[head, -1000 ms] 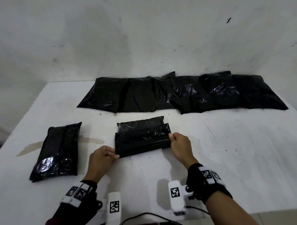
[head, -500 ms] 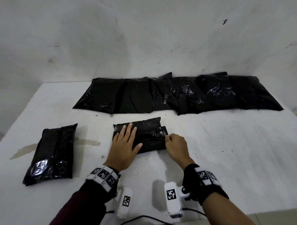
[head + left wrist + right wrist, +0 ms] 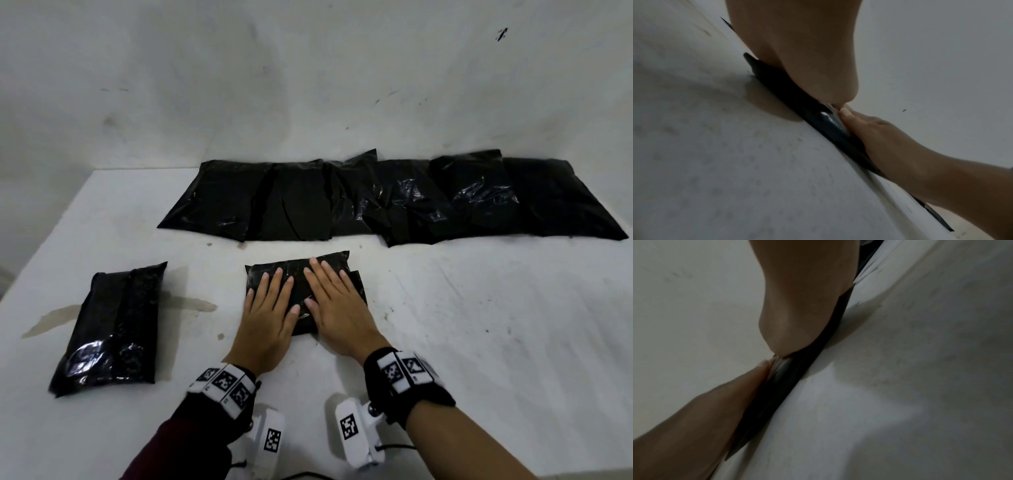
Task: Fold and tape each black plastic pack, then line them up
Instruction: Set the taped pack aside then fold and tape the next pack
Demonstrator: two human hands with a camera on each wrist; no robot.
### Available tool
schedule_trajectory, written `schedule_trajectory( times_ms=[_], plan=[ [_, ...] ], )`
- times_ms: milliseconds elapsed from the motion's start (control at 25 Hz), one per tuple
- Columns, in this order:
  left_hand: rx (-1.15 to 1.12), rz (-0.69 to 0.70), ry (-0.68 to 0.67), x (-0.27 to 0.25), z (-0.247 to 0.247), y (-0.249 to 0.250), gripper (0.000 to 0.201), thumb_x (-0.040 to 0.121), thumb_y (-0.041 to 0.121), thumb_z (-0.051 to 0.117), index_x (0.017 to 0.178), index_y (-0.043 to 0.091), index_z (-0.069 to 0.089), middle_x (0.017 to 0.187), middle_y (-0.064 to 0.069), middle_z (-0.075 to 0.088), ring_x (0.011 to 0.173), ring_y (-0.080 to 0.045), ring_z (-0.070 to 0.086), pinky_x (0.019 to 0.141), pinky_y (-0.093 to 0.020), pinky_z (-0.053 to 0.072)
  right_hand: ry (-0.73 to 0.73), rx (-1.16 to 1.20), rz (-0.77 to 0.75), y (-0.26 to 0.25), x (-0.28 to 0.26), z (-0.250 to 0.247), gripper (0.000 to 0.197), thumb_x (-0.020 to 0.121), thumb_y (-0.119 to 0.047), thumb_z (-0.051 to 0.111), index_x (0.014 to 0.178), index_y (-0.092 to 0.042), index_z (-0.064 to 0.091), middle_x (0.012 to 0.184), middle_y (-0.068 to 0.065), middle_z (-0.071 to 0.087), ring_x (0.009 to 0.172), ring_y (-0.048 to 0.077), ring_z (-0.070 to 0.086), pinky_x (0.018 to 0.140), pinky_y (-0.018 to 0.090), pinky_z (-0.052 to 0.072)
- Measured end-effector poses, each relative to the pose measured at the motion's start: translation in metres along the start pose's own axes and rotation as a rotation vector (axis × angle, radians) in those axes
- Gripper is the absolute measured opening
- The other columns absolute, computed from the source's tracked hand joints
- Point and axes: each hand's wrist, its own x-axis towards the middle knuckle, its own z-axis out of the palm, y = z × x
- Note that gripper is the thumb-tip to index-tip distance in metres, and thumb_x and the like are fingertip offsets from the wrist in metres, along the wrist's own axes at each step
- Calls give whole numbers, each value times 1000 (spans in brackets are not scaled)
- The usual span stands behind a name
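We press the folded black pack [image 3: 301, 291] flat at mid-worktop [image 3: 479, 325]; left hand [image 3: 269, 317] and right hand [image 3: 337, 308] lie side by side, fingers [image 3: 317, 274] straight, its long axis running left-right beneath both.

Folded black pack [image 3: 301, 274] flat mid-table — another [image 3: 113, 329] left, unfolded row [image 3: 394, 202] behind.

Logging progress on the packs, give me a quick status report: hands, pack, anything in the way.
Left hand and right hand flat, pressing folded black pack on table. Finished pack lies left. Unfolded packs behind. Nothing obstructing.
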Motion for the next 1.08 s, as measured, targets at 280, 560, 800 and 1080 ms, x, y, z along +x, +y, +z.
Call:
schedule_trajectory(
  times_ms=[280, 560, 800, 1080],
  plan=[
    [-178, -163, 46, 2, 2, -6, 93, 74, 72, 19, 149, 19, 4, 148, 15, -15, 138, -9, -16, 115, -35, 2, -37, 362, 282, 16, -5, -8, 106, 78, -73, 40, 149, -14, -11, 157, 0, -16, 145, 12, -13, 117, 32, -6],
    [-100, -226, 22, 2, 1, -3, 97, 69, 76, 16, 149, 22, 5, 156, 5, -12, 144, -15, -9, 115, -43, 1, -32, 508, 372, 17, -5, -11, 109, 77, -65, 58, 150, -15, -6, 159, 1, -2, 145, 18, 3, 117, 30, 4],
    [-129, -203, 108, 3, -4, -11, 93, 71, 74, 29, 146, 20, 26, 156, -4, 14, 142, -23, 20, 114, -45, 21, -58, 473, 395, 18, -5, -11, 101, 81, -66, 51, 151, -17, -2, 159, 0, -7, 145, 12, -7, 118, 30, -1],
    [186, -391, -29, 16, -17, 18, 72, 85, 53, 39, 144, 14, 27, 157, -6, 10, 143, -36, 1, 108, -62, 8, -159, 496, 350, 28, -4, -24, 64, 100, -45, 30, 151, -18, 3, 159, 1, 4, 146, 13, 2, 117, 27, 4]
  ],
)
